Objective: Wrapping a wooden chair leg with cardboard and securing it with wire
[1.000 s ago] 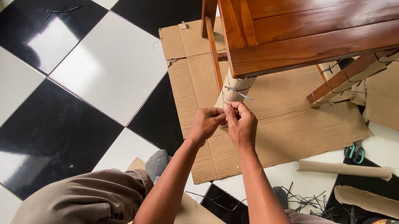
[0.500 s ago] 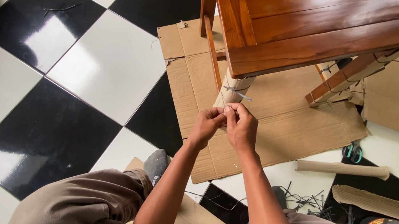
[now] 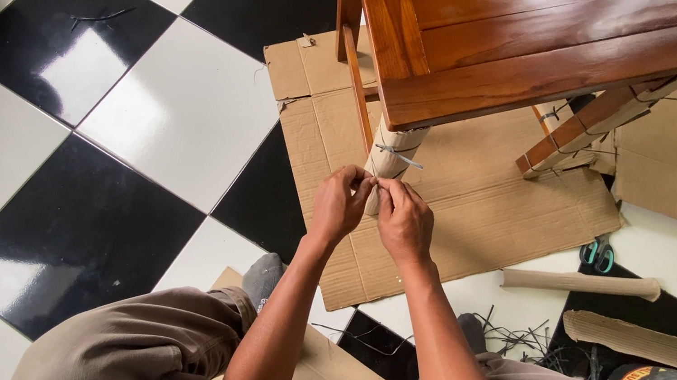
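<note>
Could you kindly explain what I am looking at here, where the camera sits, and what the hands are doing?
The camera is worn on a person's head and looks down past their knees. Their left hand and right hand meet at a cardboard-wrapped chair leg and pinch something small there, probably a tie; it is too small to tell. A grey tie already circles the leg higher up. The wooden chair stands on flat cardboard over a black-and-white tiled floor. To the right lie scissors, a cardboard roll and loose ties.

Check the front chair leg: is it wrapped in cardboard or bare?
Wrapped. Pale cardboard covers the front chair leg, cinched by a grey tie; the left hand and right hand pinch at it lower down.
</note>
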